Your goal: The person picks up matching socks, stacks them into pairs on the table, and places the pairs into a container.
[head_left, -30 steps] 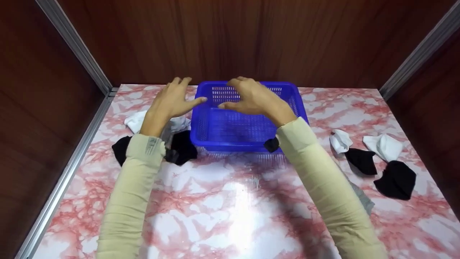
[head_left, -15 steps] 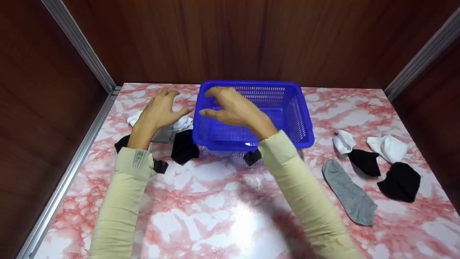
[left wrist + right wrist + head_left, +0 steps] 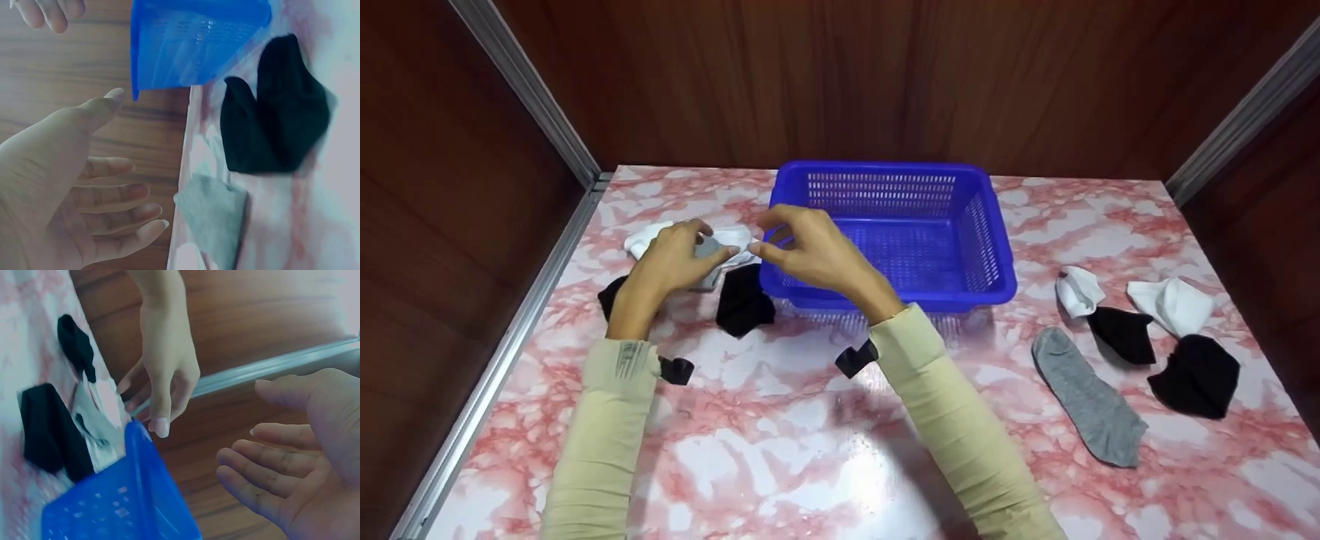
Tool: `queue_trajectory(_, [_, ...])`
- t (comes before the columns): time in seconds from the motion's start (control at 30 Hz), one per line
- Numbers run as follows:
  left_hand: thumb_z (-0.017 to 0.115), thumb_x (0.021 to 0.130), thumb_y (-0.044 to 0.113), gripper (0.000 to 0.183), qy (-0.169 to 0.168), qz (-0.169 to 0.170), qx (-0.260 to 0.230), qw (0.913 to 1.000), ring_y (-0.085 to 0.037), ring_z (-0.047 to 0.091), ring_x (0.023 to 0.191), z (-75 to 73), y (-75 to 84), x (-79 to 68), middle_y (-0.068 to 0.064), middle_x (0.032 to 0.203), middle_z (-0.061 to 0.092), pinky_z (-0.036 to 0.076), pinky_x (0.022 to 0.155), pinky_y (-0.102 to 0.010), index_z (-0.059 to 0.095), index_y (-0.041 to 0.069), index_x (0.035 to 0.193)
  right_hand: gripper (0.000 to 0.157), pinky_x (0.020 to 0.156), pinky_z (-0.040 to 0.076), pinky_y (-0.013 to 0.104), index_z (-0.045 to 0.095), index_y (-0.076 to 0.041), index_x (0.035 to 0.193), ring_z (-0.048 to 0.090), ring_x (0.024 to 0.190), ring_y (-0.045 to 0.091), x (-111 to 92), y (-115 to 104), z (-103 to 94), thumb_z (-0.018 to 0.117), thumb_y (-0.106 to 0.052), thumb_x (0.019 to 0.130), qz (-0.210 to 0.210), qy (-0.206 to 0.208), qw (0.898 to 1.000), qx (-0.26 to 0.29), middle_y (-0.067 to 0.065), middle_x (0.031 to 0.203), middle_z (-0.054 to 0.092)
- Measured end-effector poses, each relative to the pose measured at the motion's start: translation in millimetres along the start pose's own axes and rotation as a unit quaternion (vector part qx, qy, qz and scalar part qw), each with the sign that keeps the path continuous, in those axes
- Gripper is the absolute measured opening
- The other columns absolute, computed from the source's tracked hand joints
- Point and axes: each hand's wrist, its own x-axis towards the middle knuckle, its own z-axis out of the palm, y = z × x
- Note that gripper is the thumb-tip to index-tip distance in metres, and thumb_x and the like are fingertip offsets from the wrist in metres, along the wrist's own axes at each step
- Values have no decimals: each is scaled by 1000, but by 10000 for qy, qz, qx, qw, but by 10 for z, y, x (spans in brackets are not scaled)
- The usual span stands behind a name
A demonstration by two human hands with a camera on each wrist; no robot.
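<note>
My left hand [image 3: 671,256] hovers over a group of socks left of the blue basket, thumb and fingers apart and holding nothing. Beneath it are a grey sock [image 3: 212,216], white socks [image 3: 735,241] and a black sock [image 3: 744,301]; another black sock [image 3: 612,297] is partly hidden by the wrist. My right hand [image 3: 810,247] is above the left rim of the blue basket [image 3: 889,304], its fingers loosely bent with nothing between them. In the right wrist view both hands appear apart, fingers spread.
On the right side of the marbled table [image 3: 780,465] lie a grey sock [image 3: 1087,397], two white socks [image 3: 1174,306] and two black socks [image 3: 1196,376]. Brown wood panels [image 3: 855,82] with metal edge strips stand at the back and sides.
Both hands have moved left and lower, the right from above the basket's middle to its left rim. The grey sock on the right has come into full view from behind the right sleeve.
</note>
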Motion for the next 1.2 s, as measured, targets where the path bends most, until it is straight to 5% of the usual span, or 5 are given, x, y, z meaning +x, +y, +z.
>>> queue_trajectory(0.37, [62,99,58,74,6,-332,-224,9992,-48,64,122,106,-266,-210,-33,129,66,52,103,-61,59,-6,137,30,91,62,28,70,4,121,78,104,26,-4,15,471,70,-18,100,-226,-255,9987,384,18,119,76])
queue_trajectory(0.73, [67,99,47,60,36,-393,-580,9975,-40,71,111,356,-314,-259,-26,116,74,54,99,-55,63,-4,130,25,85,60,21,74,-3,119,75,99,22,-173,91,895,71,-18,99,259,-602,9912,1153,13,110,78])
queue_trajectory(0.93, [69,99,48,57,48,-323,-460,9984,-34,72,97,479,-284,-241,-20,103,77,56,90,-51,67,-2,125,21,76,63,27,73,-2,113,77,89,24,-329,283,1197,72,-16,98,1055,-539,9817,1493,13,106,78])
queue_trajectory(1.07, [70,98,45,45,77,-295,-519,9982,-18,61,71,552,-269,-228,-6,79,69,51,71,-38,70,1,110,27,68,59,23,69,1,115,74,75,17,-413,371,1318,73,-19,97,1853,104,9727,1390,13,99,79])
queue_trajectory(1.2, [72,97,44,39,155,-330,-675,9971,-8,45,54,600,-260,-219,8,59,50,39,56,-29,68,6,94,43,62,54,22,63,8,126,68,67,13,-469,418,1375,74,-21,96,2543,790,9498,1644,13,92,78])
